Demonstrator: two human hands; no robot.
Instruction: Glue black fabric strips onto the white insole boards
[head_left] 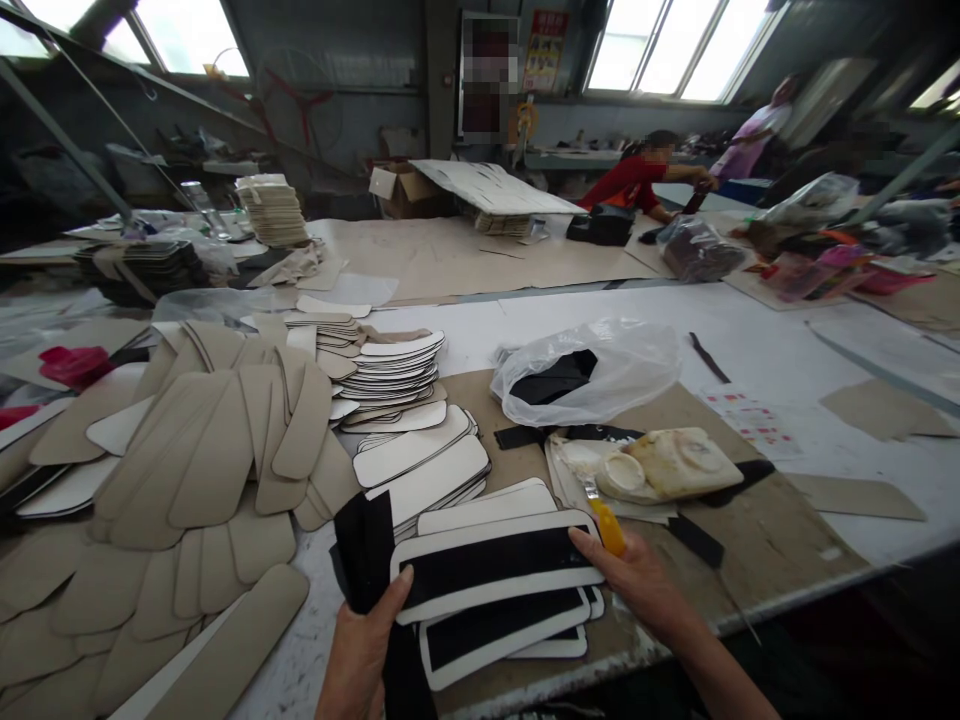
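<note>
Left hand: the left hand [364,640] pinches the left end of a black-striped panel [495,565], thumb on top; black strips [364,545] rise just behind the thumb, and whether the hidden fingers grip them cannot be told.
Right hand: the right hand [645,580] grasps the panel's other end, its thumb pressing on the upper face; a yellow-handled tool [609,527] lies against this hand, its hold on it unclear.
Black-striped panel: between both hands, near the worktop's front edge, pale border around a long dark band, over similar panels [502,632] fanned out below it.
White panels: a leaning stack [424,470] lies just beyond, with a taller stack [397,368] farther back.
Tan panels: a broad, overlapping pile [217,440] spreads over the left side.
Brown board: the board [795,525] lies on the white worktop [637,305], carrying a stained container [694,462].
Plastic bag: the clear bag [637,370] sits behind the container, black material [555,378] showing in its mouth.
Background: a person in red [626,185] leans over a surface; another in pink [750,138] stands beyond.
</note>
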